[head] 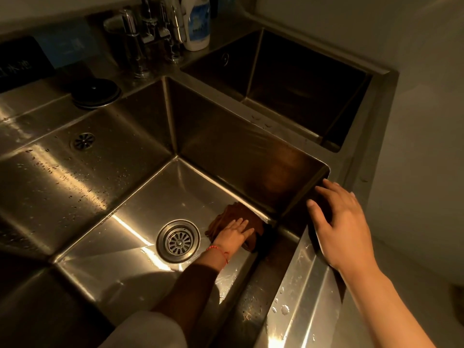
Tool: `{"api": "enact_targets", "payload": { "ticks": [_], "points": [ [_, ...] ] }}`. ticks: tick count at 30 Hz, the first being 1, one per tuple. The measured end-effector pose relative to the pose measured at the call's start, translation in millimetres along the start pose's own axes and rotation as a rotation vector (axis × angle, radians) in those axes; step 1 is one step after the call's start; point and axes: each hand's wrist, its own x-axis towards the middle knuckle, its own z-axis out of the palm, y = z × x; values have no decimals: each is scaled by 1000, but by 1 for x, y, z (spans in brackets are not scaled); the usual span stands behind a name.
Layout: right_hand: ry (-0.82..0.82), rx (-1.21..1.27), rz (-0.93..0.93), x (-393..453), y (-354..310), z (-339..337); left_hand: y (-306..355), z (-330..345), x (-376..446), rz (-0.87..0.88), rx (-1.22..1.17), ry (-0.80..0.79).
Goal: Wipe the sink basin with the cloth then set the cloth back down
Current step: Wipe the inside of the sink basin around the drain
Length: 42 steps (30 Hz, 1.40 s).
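Note:
A deep steel sink basin (140, 222) fills the middle of the head view, with a round drain strainer (178, 241) in its floor. A brown cloth (233, 214) lies bunched on the basin floor in the near right corner, right of the drain. My left hand (232, 234) presses flat on the cloth, fingers spread, with a red string bracelet at the wrist. On the basin's right rim rests my right hand (339, 222), fingers apart, holding nothing.
A second, darker basin (296, 79) lies behind to the right. Faucets (155, 28) and a white bottle (197, 23) stand at the back. A black round lid (96, 92) sits on the wet drainboard (50, 177) at left, which has a small drain (82, 141).

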Motion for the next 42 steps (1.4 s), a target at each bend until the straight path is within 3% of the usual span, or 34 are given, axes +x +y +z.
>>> {"api": "enact_targets", "payload": {
  "ticks": [8, 23, 42],
  "points": [
    [0, 10, -10, 0, 1, -1, -4, 4, -3, -1, -53, 1],
    [-10, 0, -4, 0, -1, -2, 4, 37, -38, -41, 57, 14],
    [-37, -24, -11, 0, -4, -5, 17, 52, -84, -107, -54, -83]
  ]
}}
